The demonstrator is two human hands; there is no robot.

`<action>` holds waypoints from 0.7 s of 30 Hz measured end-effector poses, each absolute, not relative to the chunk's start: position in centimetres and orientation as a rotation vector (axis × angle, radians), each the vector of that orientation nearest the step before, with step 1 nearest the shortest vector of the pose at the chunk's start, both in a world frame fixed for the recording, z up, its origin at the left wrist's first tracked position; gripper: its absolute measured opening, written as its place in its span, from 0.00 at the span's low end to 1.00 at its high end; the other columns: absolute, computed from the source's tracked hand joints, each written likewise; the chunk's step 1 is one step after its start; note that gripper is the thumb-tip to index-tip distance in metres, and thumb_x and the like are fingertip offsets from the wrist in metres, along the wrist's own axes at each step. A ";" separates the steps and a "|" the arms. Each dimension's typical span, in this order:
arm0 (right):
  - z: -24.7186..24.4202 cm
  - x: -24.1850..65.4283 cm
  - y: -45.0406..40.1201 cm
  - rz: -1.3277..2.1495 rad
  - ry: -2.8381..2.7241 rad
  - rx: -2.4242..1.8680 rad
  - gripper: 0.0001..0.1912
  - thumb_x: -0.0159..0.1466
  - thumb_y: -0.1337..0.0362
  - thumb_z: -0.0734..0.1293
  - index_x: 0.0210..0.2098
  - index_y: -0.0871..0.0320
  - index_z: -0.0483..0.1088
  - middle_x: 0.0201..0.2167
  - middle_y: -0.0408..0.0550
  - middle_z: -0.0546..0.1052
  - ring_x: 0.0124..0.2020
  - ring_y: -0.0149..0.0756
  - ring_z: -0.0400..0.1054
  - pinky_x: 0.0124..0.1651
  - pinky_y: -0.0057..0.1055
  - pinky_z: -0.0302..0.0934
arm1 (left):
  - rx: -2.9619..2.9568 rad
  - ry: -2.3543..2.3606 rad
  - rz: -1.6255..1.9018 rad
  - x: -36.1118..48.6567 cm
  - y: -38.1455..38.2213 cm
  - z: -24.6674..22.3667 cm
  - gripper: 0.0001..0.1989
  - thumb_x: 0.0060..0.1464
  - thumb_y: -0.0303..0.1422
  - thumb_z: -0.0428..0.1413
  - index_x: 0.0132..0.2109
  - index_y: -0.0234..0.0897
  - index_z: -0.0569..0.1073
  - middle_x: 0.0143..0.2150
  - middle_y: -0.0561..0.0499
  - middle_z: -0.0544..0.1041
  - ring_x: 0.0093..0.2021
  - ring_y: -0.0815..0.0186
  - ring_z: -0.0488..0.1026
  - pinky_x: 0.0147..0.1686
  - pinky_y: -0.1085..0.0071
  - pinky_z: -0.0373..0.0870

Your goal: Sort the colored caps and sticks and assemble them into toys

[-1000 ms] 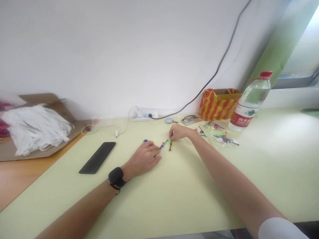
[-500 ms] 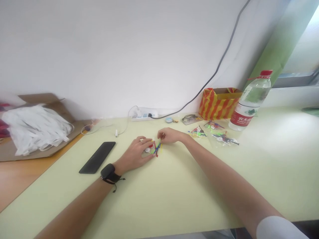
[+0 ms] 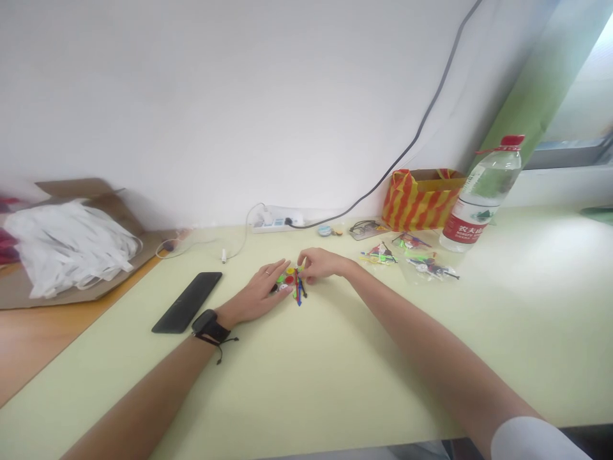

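Note:
My left hand (image 3: 258, 291) lies low over the table, fingers stretched out and touching a small cluster of round coloured discs (image 3: 289, 280). Red, green, yellow, white and black show among them, partly hidden by the fingers. Just right of the discs, thin plastic arrows (image 3: 299, 295) in red, blue and a dark colour stand side by side, points toward me. My right hand (image 3: 322, 263) has thumb and forefinger pinched at their far ends; the exact contact is too small to make out fully.
Clear bags of similar coloured pieces (image 3: 431, 265) lie to the right, before a striped paper bag (image 3: 416, 201) and a large water bottle (image 3: 479, 198). A black flat case (image 3: 188, 303) is at left. A power strip (image 3: 278, 220) sits against the wall.
My left hand has drawn back slightly left, showing more discs. My right hand has shifted a little left, and the crossed arrows now lie nearly parallel.

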State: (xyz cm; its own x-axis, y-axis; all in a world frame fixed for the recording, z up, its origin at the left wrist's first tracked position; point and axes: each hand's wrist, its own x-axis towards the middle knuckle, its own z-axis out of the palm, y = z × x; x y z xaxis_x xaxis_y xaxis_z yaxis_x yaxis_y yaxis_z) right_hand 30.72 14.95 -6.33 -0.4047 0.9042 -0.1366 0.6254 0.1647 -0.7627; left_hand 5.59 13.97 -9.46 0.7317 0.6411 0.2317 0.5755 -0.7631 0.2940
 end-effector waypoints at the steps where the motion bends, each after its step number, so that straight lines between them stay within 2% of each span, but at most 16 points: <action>1: -6.3 30.4 14.8 1.111 -2.079 -1.450 0.14 0.62 0.69 0.72 0.46 0.58 0.68 0.37 0.46 0.83 0.32 0.35 0.79 0.34 0.27 0.69 | 2.725 0.975 0.452 5.6 14.0 -9.5 0.32 0.70 0.47 0.49 0.75 0.46 0.54 0.75 0.42 0.58 0.75 0.51 0.54 0.71 0.50 0.57; 4: -6.4 29.6 14.6 1.133 -2.042 -1.414 0.15 0.64 0.71 0.70 0.49 0.57 0.67 0.41 0.47 0.83 0.36 0.34 0.79 0.35 0.25 0.70 | 2.690 0.974 0.446 5.8 13.8 -9.3 0.29 0.72 0.46 0.47 0.74 0.45 0.57 0.74 0.43 0.60 0.73 0.53 0.58 0.71 0.53 0.58; 9: -6.8 29.1 14.4 1.090 -2.046 -1.389 0.14 0.63 0.71 0.70 0.48 0.57 0.69 0.42 0.47 0.82 0.36 0.34 0.79 0.35 0.25 0.69 | 2.657 0.884 0.486 6.1 13.3 -8.6 0.26 0.72 0.43 0.47 0.73 0.45 0.58 0.69 0.43 0.68 0.66 0.57 0.68 0.65 0.59 0.68; 13: -6.3 29.3 14.6 0.978 -2.099 -1.401 0.15 0.63 0.70 0.71 0.49 0.58 0.71 0.41 0.47 0.82 0.37 0.35 0.77 0.35 0.25 0.68 | 2.670 0.936 0.529 6.1 13.4 -9.1 0.28 0.71 0.44 0.48 0.73 0.44 0.58 0.72 0.42 0.63 0.70 0.54 0.63 0.69 0.55 0.62; 17: -3.6 30.5 13.5 0.759 -2.136 -1.386 0.14 0.64 0.70 0.71 0.49 0.59 0.72 0.48 0.53 0.80 0.46 0.40 0.75 0.46 0.31 0.68 | 2.751 0.978 0.563 6.6 12.9 -9.2 0.30 0.71 0.45 0.49 0.74 0.44 0.56 0.76 0.41 0.56 0.75 0.50 0.53 0.72 0.48 0.55; 19: -1.5 30.8 11.2 0.647 -2.156 -1.327 0.12 0.67 0.70 0.67 0.50 0.58 0.72 0.51 0.52 0.78 0.49 0.40 0.74 0.50 0.33 0.66 | 2.826 0.943 0.564 7.1 12.5 -9.1 0.28 0.70 0.44 0.51 0.72 0.45 0.60 0.75 0.42 0.58 0.75 0.47 0.53 0.71 0.45 0.55; 21: 0.8 30.6 7.3 0.411 -2.229 -1.117 0.13 0.69 0.70 0.63 0.52 0.55 0.72 0.50 0.50 0.79 0.47 0.39 0.74 0.50 0.34 0.67 | 2.888 0.879 0.605 7.7 12.2 -9.0 0.25 0.68 0.43 0.54 0.68 0.47 0.67 0.72 0.45 0.64 0.73 0.47 0.56 0.70 0.46 0.57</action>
State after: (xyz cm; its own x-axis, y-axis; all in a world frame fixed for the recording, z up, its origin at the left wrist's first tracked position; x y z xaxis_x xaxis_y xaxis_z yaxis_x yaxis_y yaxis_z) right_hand 30.60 7.29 0.85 -0.4616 0.8024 0.3782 0.6148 0.5967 -0.5157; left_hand 7.69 12.18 -9.00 0.7598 0.5476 0.3504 0.5230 -0.8350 0.1710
